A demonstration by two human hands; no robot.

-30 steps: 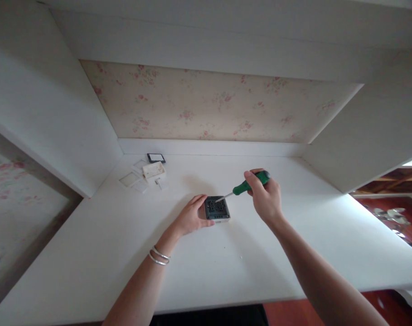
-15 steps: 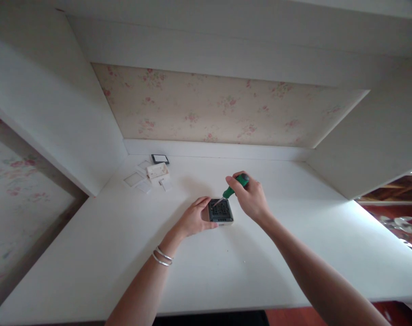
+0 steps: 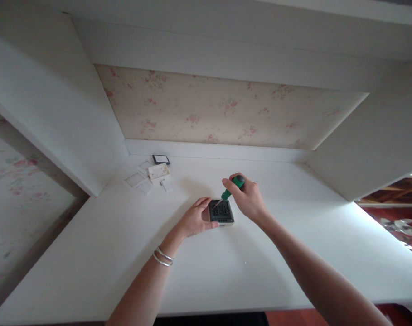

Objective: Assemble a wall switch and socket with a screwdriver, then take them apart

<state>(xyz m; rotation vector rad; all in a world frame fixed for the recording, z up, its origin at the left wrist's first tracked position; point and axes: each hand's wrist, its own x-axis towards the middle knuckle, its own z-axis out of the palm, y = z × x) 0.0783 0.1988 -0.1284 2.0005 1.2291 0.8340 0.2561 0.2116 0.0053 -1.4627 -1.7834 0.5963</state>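
Note:
A small square box (image 3: 222,212) with a dark, detailed top and pale sides lies on the white desk. My left hand (image 3: 196,220) grips its left side, with the thumb at the near edge and the fingers at the far edge. Closed around a screwdriver (image 3: 228,194) with a green handle and dark end cap, my right hand (image 3: 249,197) is just right of the box. The screwdriver slants down to the left, its thin shaft reaching the upper left of the box's dark face. What exactly the tip touches is too small to tell.
On the desk's back left lie a cream open housing (image 3: 158,171), a black-framed piece (image 3: 161,159), clear flat frames (image 3: 135,179) and a small white piece (image 3: 166,184). Tiny specks dot the white desk (image 3: 206,280) near me. White side panels and a flowered back wall (image 3: 206,108) enclose it.
The screwdriver's handle has tipped slightly left and become more upright, with my right hand shifting left along with it. My left hand and the box stay nearly in place.

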